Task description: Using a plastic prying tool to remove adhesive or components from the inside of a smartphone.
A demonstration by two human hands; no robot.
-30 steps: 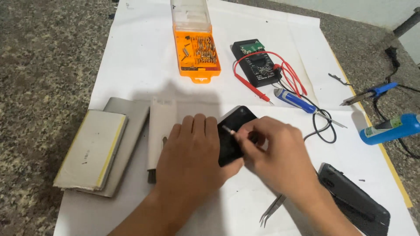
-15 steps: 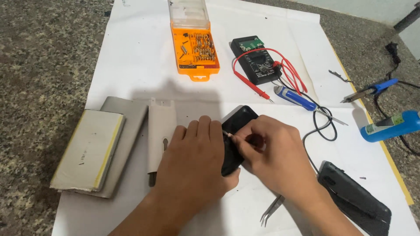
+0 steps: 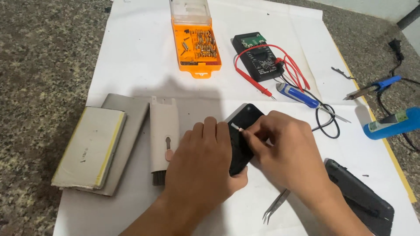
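Observation:
A small black device (image 3: 243,131) lies on the white paper sheet (image 3: 140,61) in the middle of the view. My left hand (image 3: 202,166) lies flat over its left side and pins it down. My right hand (image 3: 284,150) pinches a thin white-tipped tool (image 3: 236,127) whose tip rests on the black device. A pale grey cleaning-tool case (image 3: 163,135) with a brush end lies just left of my left hand. Metal tweezers (image 3: 274,207) lie on the paper below my right wrist.
An orange screwdriver-bit box (image 3: 197,48) and a black multimeter (image 3: 259,59) with red leads lie at the back. A blue-handled tool (image 3: 299,96), a soldering iron (image 3: 372,88) and a blue cylinder (image 3: 389,124) lie right. Flat grey battery packs (image 3: 94,146) sit left, a black case (image 3: 361,199) at lower right.
Both hands have stayed on the black device, with the white-tipped tool shifting only slightly on it. The view has drifted a little.

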